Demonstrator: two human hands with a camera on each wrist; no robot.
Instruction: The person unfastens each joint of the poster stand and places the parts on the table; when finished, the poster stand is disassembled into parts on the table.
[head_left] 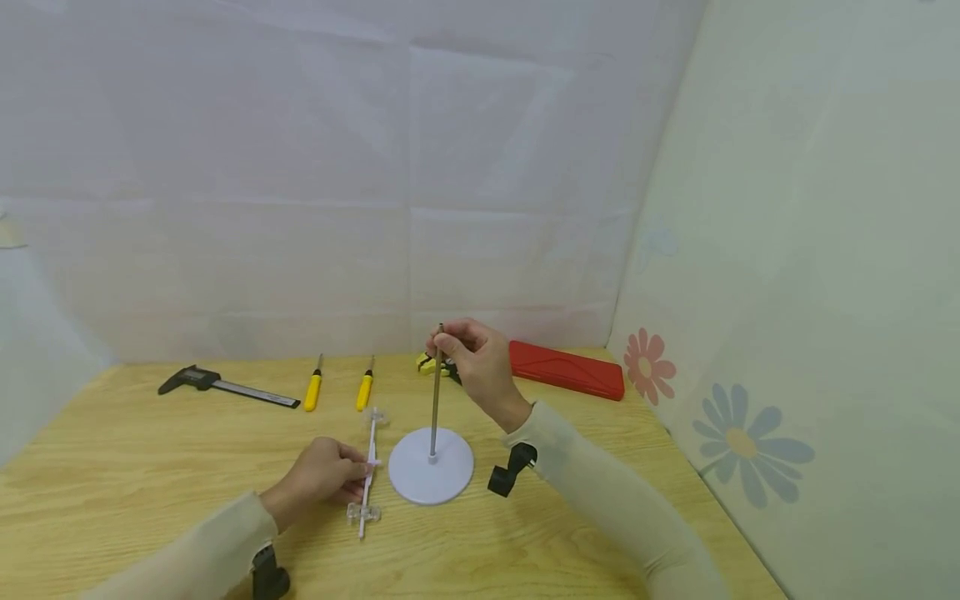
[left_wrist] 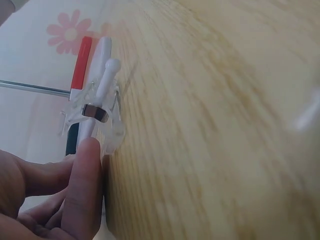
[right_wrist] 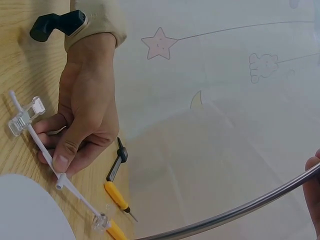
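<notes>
Wooden table [head_left: 150,467] is bounded by curtain walls at back and right; open room is seen left of the hands. White disc base [head_left: 431,467] lies flat mid-table. Metal rod [head_left: 436,392] stands upright in it, top pinched by right hand [head_left: 476,362]. White clip bar [head_left: 369,471] lies flat, long axis front-to-back, pinched mid-length by left hand [head_left: 322,475]. Near clip is blurred in wrist view.

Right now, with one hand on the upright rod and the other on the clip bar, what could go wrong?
The right hand pinches only the top of the thin metal rod, so it may tilt in the round white base. The left hand pinches the white plastic bar with clear clips at its middle, so it may pivot on the wooden table.
</notes>
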